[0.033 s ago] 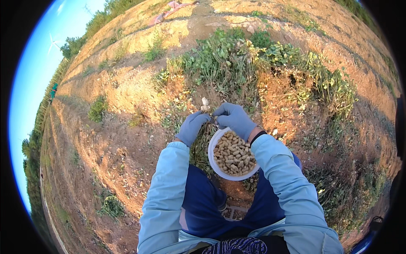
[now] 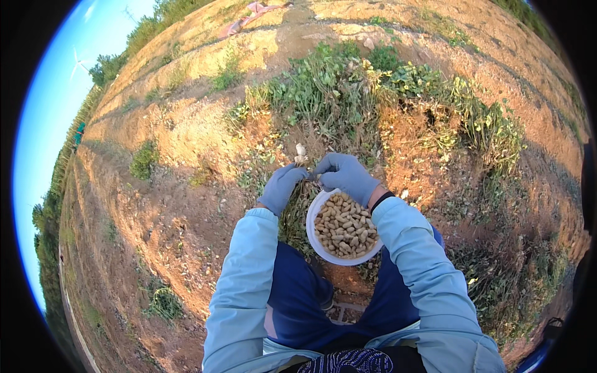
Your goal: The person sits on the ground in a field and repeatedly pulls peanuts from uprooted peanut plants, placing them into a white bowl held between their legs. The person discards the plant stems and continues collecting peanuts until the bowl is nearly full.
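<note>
My gloved left hand [image 2: 281, 185] is closed, fingertips pinched round the root end of a dried peanut plant [image 2: 301, 161], with pale pods [image 2: 300, 150] sticking up above them. My gloved right hand [image 2: 347, 179] is beside it, thumb and fingers pinched close to the same roots; what exactly they grip is hidden. Just below the right hand, between my knees, stands a white bucket [image 2: 348, 262] holding peanuts [image 2: 343, 231] in their shells, partly covered by that hand and sleeve.
Uprooted leafy plants [image 2: 329, 93] lie ahead and at right [image 2: 472, 124], on ridged reddish soil [image 2: 155, 211]. A pink cloth or sheet [image 2: 239, 22] lies at the far top. Trees line the field's left edge, with a wind turbine [image 2: 77, 62] beyond.
My right hand has shifted very slightly down and to the right; the rest looks the same.
</note>
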`<act>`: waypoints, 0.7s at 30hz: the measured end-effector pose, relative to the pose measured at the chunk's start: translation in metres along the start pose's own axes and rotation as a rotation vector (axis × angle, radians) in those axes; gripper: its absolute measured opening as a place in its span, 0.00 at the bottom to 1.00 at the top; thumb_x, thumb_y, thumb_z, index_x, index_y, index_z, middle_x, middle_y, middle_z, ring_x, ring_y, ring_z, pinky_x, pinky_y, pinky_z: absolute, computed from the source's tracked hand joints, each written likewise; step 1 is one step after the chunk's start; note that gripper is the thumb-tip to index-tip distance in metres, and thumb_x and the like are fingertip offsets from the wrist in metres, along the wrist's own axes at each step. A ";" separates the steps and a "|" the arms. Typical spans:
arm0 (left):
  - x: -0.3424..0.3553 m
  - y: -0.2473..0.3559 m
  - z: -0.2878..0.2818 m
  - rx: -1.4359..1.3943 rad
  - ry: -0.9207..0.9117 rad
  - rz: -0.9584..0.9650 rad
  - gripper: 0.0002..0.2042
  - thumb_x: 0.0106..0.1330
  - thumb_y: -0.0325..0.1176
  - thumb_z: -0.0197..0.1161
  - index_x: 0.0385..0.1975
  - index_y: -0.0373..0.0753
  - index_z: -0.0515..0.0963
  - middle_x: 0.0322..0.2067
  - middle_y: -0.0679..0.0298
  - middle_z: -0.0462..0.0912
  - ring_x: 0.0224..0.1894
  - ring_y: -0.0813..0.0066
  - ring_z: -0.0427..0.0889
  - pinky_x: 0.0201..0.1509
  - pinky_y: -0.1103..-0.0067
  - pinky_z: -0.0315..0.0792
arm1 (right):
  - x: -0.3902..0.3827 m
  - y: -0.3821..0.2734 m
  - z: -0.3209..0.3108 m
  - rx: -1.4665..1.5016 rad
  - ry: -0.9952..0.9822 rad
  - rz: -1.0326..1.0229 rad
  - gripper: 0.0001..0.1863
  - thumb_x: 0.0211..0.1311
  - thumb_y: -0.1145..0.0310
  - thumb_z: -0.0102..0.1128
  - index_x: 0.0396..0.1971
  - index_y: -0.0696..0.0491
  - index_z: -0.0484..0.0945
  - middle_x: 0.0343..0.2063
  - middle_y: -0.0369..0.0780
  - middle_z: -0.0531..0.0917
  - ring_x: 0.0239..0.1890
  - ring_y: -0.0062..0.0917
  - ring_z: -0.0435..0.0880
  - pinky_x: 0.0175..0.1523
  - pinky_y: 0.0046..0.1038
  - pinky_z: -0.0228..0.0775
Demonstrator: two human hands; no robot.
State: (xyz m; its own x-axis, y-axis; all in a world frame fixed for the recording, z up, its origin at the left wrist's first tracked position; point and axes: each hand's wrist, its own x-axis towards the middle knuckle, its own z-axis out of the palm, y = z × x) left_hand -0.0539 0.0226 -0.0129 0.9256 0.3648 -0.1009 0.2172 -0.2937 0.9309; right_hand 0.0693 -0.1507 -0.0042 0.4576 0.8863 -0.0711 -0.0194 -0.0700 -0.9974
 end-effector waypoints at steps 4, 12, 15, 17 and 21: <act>-0.003 0.002 -0.004 -0.006 -0.094 0.063 0.15 0.61 0.39 0.51 0.33 0.34 0.79 0.36 0.56 0.79 0.42 0.67 0.75 0.51 0.76 0.66 | -0.011 -0.005 -0.013 -0.771 0.018 0.031 0.16 0.51 0.66 0.62 0.41 0.54 0.79 0.38 0.37 0.80 0.41 0.24 0.80 0.48 0.24 0.71; -0.001 0.029 0.011 -0.282 -0.258 -0.146 0.18 0.58 0.41 0.47 0.28 0.31 0.79 0.26 0.60 0.79 0.26 0.74 0.76 0.31 0.79 0.72 | -0.010 -0.016 -0.014 0.062 0.109 -0.090 0.28 0.54 0.73 0.59 0.58 0.52 0.68 0.51 0.39 0.75 0.51 0.26 0.75 0.56 0.28 0.67; -0.006 0.030 0.003 -0.507 -0.399 -0.190 0.11 0.58 0.32 0.52 0.29 0.32 0.80 0.27 0.60 0.81 0.31 0.73 0.79 0.37 0.80 0.71 | -0.006 -0.018 -0.016 0.182 -0.094 -0.049 0.29 0.54 0.73 0.59 0.59 0.54 0.66 0.52 0.40 0.74 0.54 0.25 0.73 0.57 0.28 0.66; -0.007 0.020 0.000 -0.248 -0.350 -0.030 0.10 0.60 0.30 0.53 0.31 0.33 0.80 0.29 0.61 0.82 0.33 0.74 0.79 0.38 0.80 0.72 | -0.007 -0.022 -0.017 0.211 -0.196 -0.073 0.30 0.54 0.73 0.59 0.60 0.54 0.66 0.52 0.40 0.74 0.54 0.25 0.73 0.58 0.28 0.65; -0.022 0.037 0.007 0.375 -0.151 0.299 0.08 0.61 0.25 0.53 0.35 0.33 0.79 0.33 0.62 0.82 0.35 0.75 0.79 0.40 0.79 0.73 | -0.013 -0.028 -0.020 0.164 -0.265 -0.117 0.31 0.53 0.72 0.61 0.60 0.55 0.67 0.53 0.40 0.74 0.55 0.25 0.72 0.58 0.29 0.65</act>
State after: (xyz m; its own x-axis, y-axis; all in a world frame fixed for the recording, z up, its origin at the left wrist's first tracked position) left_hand -0.0644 -0.0020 0.0212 0.9928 0.0925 0.0755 0.0065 -0.6730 0.7396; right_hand 0.0823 -0.1692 0.0250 0.2179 0.9738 0.0644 -0.1328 0.0949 -0.9866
